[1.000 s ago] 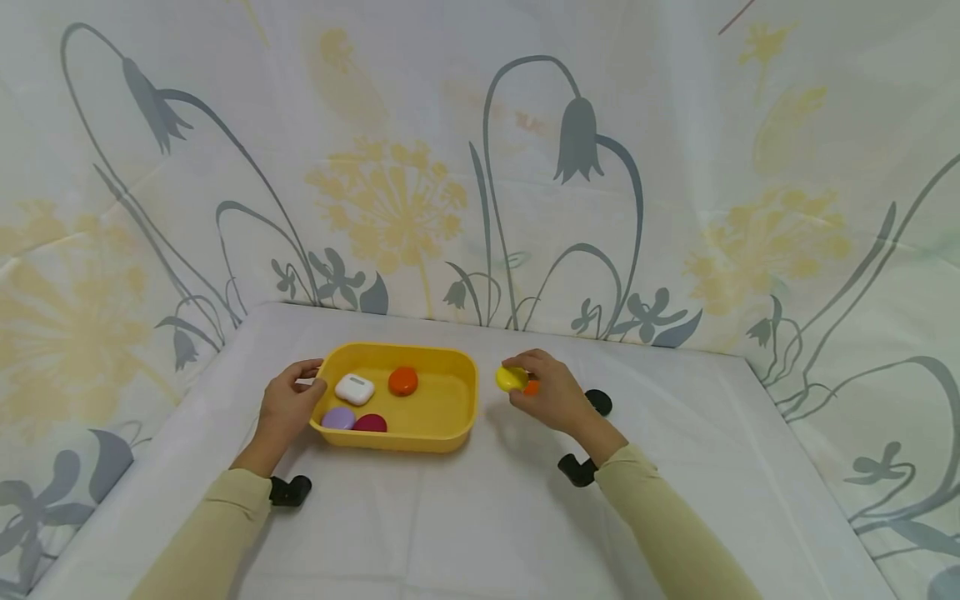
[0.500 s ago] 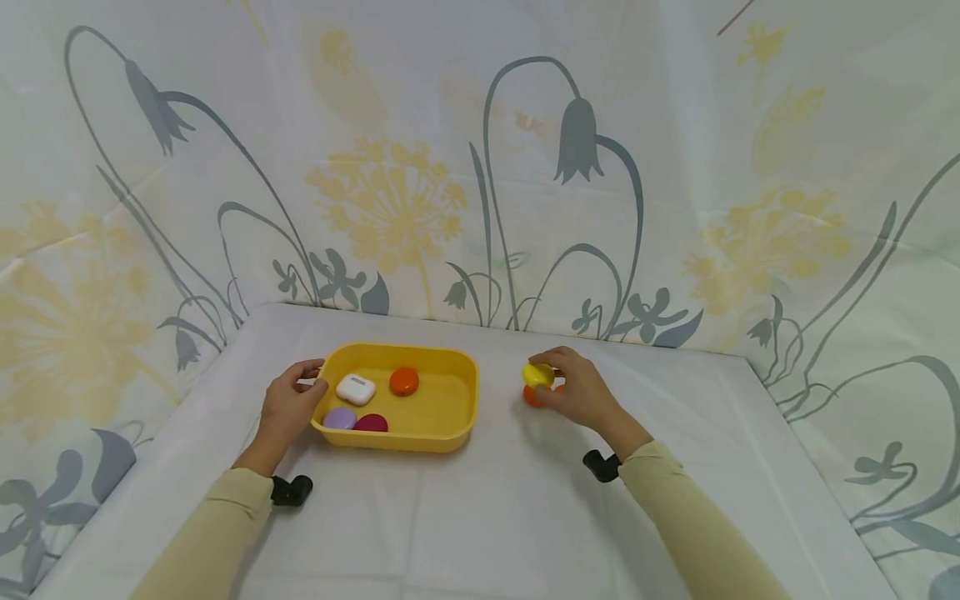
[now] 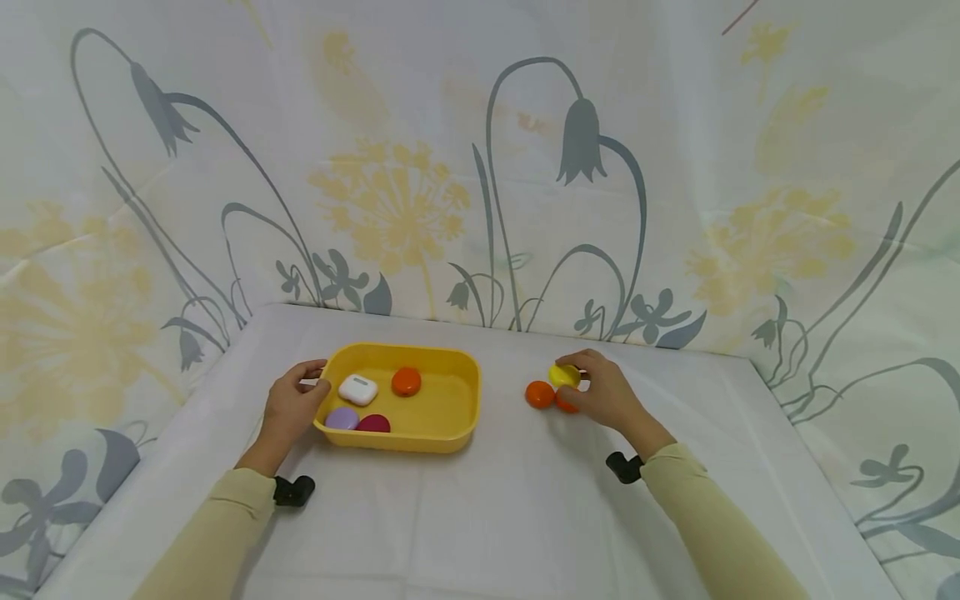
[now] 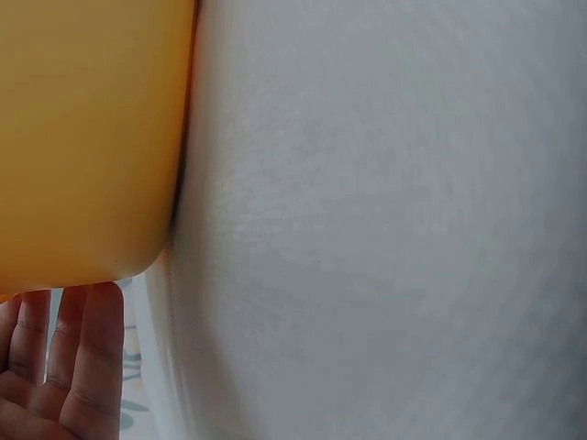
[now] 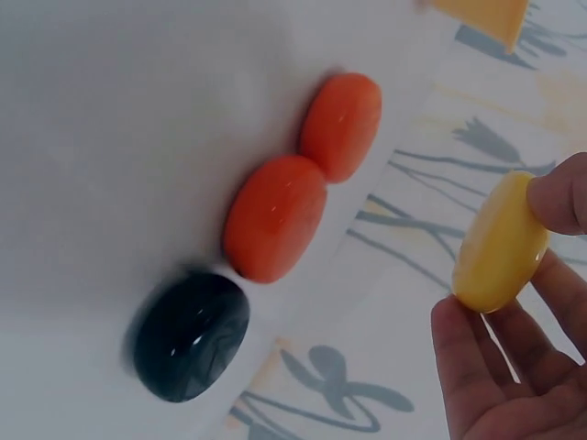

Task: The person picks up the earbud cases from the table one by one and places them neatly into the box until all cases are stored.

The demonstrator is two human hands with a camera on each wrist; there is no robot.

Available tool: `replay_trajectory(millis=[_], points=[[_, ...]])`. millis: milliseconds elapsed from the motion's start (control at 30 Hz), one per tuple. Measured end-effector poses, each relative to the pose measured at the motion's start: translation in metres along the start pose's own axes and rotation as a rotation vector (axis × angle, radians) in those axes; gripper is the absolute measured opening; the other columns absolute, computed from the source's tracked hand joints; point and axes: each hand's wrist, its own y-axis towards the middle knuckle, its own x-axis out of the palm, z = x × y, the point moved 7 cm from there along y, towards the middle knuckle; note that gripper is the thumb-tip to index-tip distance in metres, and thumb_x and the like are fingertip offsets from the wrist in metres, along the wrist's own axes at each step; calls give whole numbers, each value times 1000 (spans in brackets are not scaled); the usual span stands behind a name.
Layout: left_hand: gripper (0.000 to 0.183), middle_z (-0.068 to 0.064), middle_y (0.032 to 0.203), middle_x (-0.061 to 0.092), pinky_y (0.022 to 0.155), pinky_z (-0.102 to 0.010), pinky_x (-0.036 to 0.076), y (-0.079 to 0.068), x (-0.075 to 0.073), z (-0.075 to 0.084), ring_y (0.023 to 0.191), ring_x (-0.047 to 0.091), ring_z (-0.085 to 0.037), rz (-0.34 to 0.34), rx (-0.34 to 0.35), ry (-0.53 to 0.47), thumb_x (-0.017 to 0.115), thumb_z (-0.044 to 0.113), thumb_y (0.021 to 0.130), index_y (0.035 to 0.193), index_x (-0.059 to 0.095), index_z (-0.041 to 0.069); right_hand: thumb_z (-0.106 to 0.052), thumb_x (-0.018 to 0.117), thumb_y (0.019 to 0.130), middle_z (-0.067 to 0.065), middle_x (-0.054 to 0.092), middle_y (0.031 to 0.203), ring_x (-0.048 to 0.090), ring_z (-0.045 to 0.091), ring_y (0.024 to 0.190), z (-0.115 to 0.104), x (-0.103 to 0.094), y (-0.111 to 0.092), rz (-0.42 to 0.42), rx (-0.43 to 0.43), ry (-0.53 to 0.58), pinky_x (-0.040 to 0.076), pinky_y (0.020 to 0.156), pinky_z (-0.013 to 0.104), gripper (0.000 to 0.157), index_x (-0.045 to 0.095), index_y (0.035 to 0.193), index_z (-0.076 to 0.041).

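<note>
My left hand (image 3: 291, 408) holds the left end of a yellow tray (image 3: 431, 439), thumb at the rim. In the left wrist view its fingers (image 4: 96, 357) lie against the outer wall. Above the table, my right hand (image 3: 609, 396) pinches a glossy yellow oval disc (image 5: 500, 243) between thumb and fingertips. Just below it are two similar orange discs (image 3: 540, 394) side by side on the cloth. Beside them sits a black disc (image 5: 193, 337), hidden behind the hand in the head view. The tray contains a white rounded case (image 3: 358, 390) and orange (image 3: 406, 382), lilac (image 3: 342, 418) and dark red (image 3: 373, 423) discs.
A white cloth (image 3: 480, 525) covers the table. Behind it hangs a curtain (image 3: 450, 233) printed with flowers. Black camera mounts (image 3: 294, 491) are strapped at both wrists.
My right hand has moved right with the yellow disc, away from the tray and over the orange discs, uncovering one and covering the black disc. The left hand and tray have stayed put.
</note>
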Motion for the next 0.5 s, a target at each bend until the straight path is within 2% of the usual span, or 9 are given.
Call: replay_trajectory(millis=[500], points=[[43,-15,127,58,71,-16,46,-1,-1,-1,101,57,-27,7,-10,-3,52,24,93,133,55,11,-7,69,82,16,60,119,59,30,104,38,-15,-15,-11,60,-71,52,91,47,35,64,116,-3]])
